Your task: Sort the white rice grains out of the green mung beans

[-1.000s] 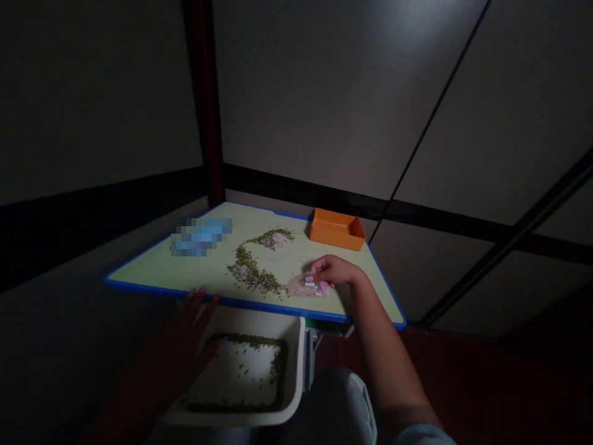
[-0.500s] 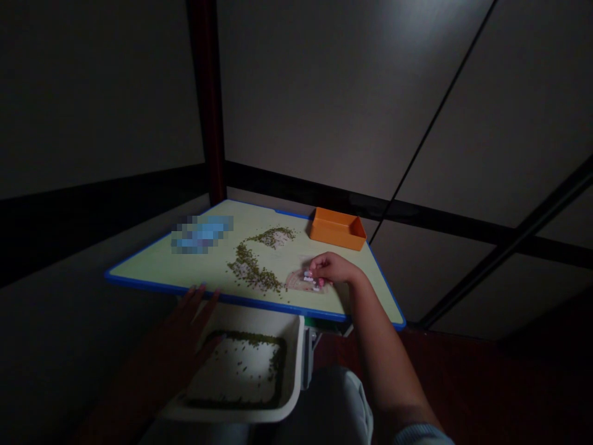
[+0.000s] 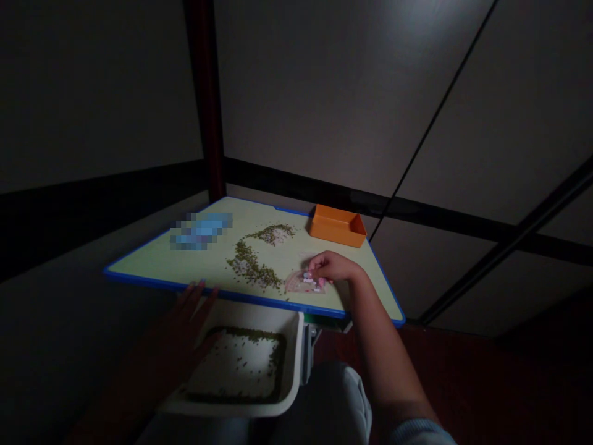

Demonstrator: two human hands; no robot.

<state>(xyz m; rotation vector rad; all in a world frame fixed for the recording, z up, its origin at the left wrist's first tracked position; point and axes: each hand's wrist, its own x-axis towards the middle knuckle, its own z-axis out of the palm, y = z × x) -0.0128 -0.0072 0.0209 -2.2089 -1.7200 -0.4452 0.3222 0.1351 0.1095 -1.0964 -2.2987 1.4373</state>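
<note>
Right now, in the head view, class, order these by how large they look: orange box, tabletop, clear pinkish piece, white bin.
1. Tabletop
2. White bin, nearer the camera, so its true size is unsure
3. Orange box
4. Clear pinkish piece, partly covered

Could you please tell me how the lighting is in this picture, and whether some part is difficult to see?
Head view: dim overall, with soft glare high on the grey panel; head view: the left hand lies in deep shadow, the right hand is better lit; head view: a bluish item is pixelated, its details unreadable.
</note>
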